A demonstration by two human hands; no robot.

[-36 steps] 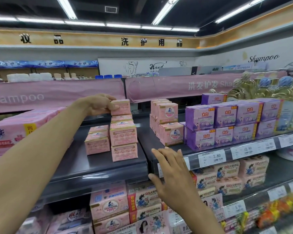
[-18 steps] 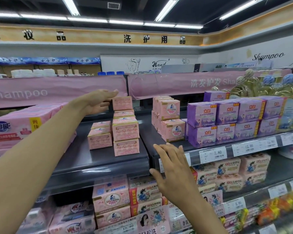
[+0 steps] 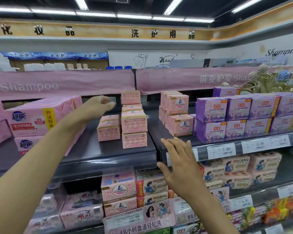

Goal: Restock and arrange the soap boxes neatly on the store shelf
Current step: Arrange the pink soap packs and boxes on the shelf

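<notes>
A tall stack of pink soap boxes (image 3: 134, 125) stands on the dark shelf (image 3: 108, 156), its top box (image 3: 130, 97) set upright. A shorter pink stack (image 3: 108, 128) sits just left of it. My left hand (image 3: 98, 107) hovers left of the top box, fingers loosely curved, holding nothing and apart from the box. My right hand (image 3: 178, 159) is spread with straight fingers at the shelf's front edge, empty. More pink boxes (image 3: 178, 115) and purple boxes (image 3: 243, 115) fill the shelf to the right.
Large pink multipacks (image 3: 39, 119) occupy the shelf's left side. Price tags (image 3: 221, 151) line the right shelf edge. Lower shelves hold more soap packs (image 3: 118, 190). Pink banners (image 3: 63, 83) hang above, bottles (image 3: 269, 81) at the upper right.
My left hand has let go of the top pink box and pulled back to the left. My right hand stays spread at the shelf edge.
</notes>
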